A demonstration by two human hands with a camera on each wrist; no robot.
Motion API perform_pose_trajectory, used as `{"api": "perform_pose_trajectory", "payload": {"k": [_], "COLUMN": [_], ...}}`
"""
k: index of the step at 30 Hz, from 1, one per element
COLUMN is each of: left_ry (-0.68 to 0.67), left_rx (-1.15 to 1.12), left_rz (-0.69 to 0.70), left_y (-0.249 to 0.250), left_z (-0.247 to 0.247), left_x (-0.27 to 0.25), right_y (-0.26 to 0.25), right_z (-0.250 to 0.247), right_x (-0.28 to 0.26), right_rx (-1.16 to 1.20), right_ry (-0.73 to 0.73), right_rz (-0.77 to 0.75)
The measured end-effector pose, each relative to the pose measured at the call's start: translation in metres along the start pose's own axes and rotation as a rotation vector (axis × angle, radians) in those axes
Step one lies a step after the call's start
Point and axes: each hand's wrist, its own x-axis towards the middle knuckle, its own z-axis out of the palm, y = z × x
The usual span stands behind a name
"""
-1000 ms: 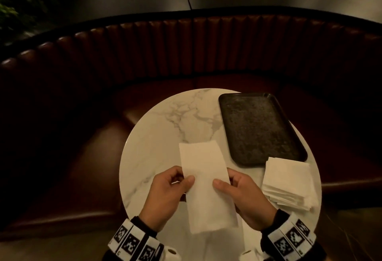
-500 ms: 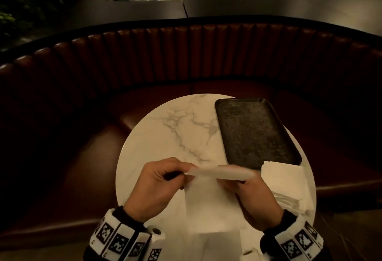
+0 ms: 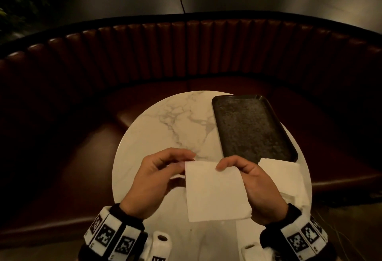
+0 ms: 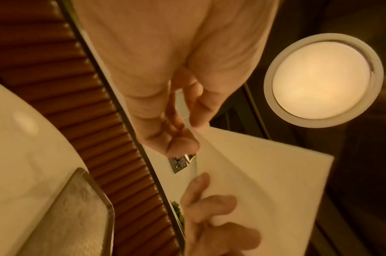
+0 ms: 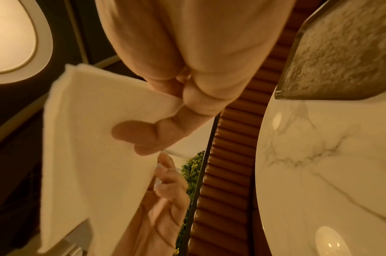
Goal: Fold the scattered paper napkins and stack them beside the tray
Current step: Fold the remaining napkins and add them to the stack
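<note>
A white paper napkin (image 3: pixel 217 192), folded into a rough square, is held just above the near part of the round marble table (image 3: pixel 165 128). My left hand (image 3: pixel 187 160) pinches its top left corner between thumb and forefinger. My right hand (image 3: pixel 222 166) grips the top right edge, thumb on the upper face. In the left wrist view the left hand (image 4: pixel 195 128) pinches the napkin (image 4: pixel 264 173) at a corner. The right wrist view shows the right thumb lying on the napkin (image 5: pixel 89 147). A stack of folded napkins (image 3: pixel 283 178) lies at the near end of the dark tray (image 3: pixel 252 128).
The rectangular tray takes up the right half of the table and holds nothing. A curved, ribbed brown leather bench (image 3: pixel 186 54) wraps round the far side of the table. Bare marble shows to the left of the tray. A round ceiling lamp (image 4: pixel 321 79) glows overhead.
The napkin was a long strip on the table a second ago. Both hands lifted its far end over toward me, and it is now a square held by its top edge.
</note>
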Motion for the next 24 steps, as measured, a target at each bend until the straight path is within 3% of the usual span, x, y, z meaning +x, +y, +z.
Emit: {"api": "perform_pose_trajectory", "payload": {"k": [3,5,7,11,14,17,20,24], "left_ry": [-0.049,-0.036,-0.040,-0.001,-0.007,-0.035,-0.038,0.005], "left_rx": [-0.177,-0.094,0.078,0.201,0.309,0.469,0.578,0.571], "left_rz": [-0.223,-0.276,-0.220,-0.056,0.037,0.149,0.213,0.238], "left_y": [0.001,-0.001,-0.005,-0.010,-0.011,-0.010,-0.011,-0.016], "left_z": [0.007,0.012,0.019,0.022,0.018,0.014,0.015,0.015], "left_x": [-0.003,-0.003,-0.004,-0.003,-0.002,-0.002,-0.001,0.001], "right_y": [-0.003,-0.005,-0.005,-0.002,-0.019,-0.041,-0.038,-0.024], "right_z": [-0.002,-0.003,-0.005,-0.009,-0.022,-0.027,-0.005,0.007], "right_x": [-0.002,-0.003,-0.001,0.001,-0.001,0.001,0.009,0.016], "right_rx": [-0.031,-0.058,-0.083,-0.219,-0.292,-0.610,-0.915,-0.871], "right_ry": [0.006,0.012,0.011,0.011,-0.106,-0.202,-0.134,-0.040], "right_rz": [-0.033,-0.055,-0.077,-0.092,-0.112,-0.150,-0.182,-0.248]}}
